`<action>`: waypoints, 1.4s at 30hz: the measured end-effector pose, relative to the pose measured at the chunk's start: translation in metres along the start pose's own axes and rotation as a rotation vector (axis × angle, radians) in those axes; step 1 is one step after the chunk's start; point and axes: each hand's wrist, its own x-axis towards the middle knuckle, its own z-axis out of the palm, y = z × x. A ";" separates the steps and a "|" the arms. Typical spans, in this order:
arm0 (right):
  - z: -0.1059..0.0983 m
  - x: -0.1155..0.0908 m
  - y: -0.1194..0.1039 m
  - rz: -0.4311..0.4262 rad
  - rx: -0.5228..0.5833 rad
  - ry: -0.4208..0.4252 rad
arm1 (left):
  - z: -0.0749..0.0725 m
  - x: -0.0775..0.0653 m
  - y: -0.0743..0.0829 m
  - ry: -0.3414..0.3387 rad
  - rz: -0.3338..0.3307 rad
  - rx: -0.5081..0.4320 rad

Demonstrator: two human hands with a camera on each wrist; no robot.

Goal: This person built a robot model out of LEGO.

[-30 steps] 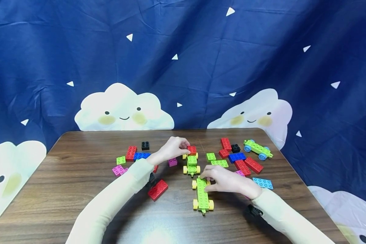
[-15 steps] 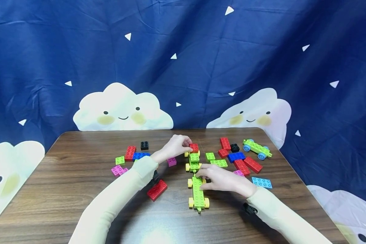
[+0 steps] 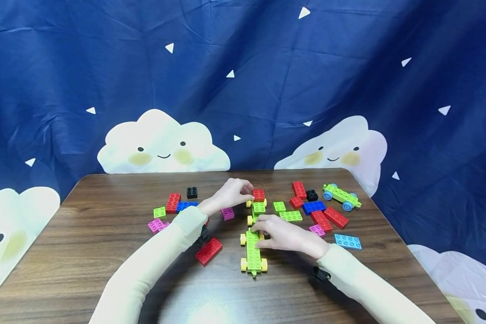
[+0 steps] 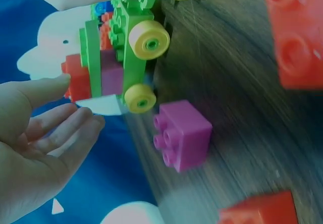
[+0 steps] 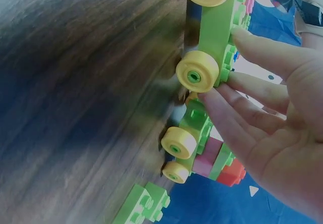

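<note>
- Probably light, rigid: long lime-green studded plastic car base (image 3: 253,255) on wood-grain table (image 3: 56,261); grip its sides.
- Right hand (image 3: 277,233) pinches its far end.
- Left hand (image 3: 231,193): loosely spread near square red plastic brick (image 3: 259,195).

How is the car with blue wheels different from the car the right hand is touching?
The far car has blue wheels; the near car has yellow ones. The far car points diagonally; the near car points nearly straight ahead. The right hand touches the near car; no hand touches the far car. Both are long, green and studded on top.
</note>
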 end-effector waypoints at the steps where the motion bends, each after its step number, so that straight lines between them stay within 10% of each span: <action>1: 0.000 0.001 0.000 -0.004 -0.001 0.007 | -0.002 -0.002 -0.002 -0.002 0.007 0.010; 14: 0.004 0.005 0.004 -0.031 0.001 0.092 | -0.006 -0.033 -0.032 -0.116 -0.041 0.129; 42: 0.006 0.004 0.002 -0.021 0.044 0.126 | 0.002 -0.045 -0.038 -0.097 -0.064 0.262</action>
